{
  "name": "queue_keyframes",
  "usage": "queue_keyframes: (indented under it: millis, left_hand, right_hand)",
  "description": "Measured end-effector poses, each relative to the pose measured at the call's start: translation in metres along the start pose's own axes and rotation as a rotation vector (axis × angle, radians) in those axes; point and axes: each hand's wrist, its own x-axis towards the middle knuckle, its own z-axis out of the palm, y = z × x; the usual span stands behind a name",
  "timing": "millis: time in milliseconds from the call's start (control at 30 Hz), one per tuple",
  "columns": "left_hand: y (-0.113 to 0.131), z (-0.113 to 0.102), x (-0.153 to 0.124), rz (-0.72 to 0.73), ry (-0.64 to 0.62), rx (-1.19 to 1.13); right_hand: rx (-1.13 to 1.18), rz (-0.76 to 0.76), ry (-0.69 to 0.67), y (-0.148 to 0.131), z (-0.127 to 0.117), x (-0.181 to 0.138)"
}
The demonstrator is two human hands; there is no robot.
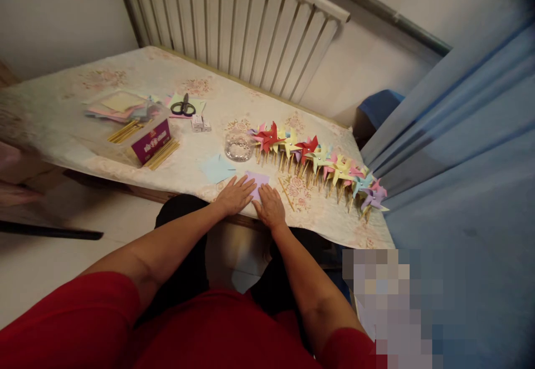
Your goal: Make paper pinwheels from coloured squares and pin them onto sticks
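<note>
A small lilac paper square (258,179) lies at the near edge of the table (137,73). My left hand (234,195) lies flat on its left part, fingers stretched out. My right hand (271,206) presses flat on its lower right part, fingers together and extended. Neither hand grips anything. A light blue paper sheet (216,168) lies just left of my left hand. A thin wooden stick (286,193) lies on the cloth right of my right hand.
A row of several coloured paper pinwheels (321,160) on sticks runs to the right. A clear bowl of beads (238,147), scissors (183,106), a purple box (151,140), wooden sticks (164,154) and stacked paper (119,106) sit farther back. A radiator (234,23) stands behind; blue fabric (460,163) hangs right.
</note>
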Motion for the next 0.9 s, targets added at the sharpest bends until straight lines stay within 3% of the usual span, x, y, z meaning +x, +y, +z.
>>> queue_keyframes:
  millis: [900]
  left_hand:
    - [0.007,-0.010,-0.026,-0.027,0.019,0.018]
  right_hand:
    - [0.005,0.004,0.011,0.000,0.001,0.000]
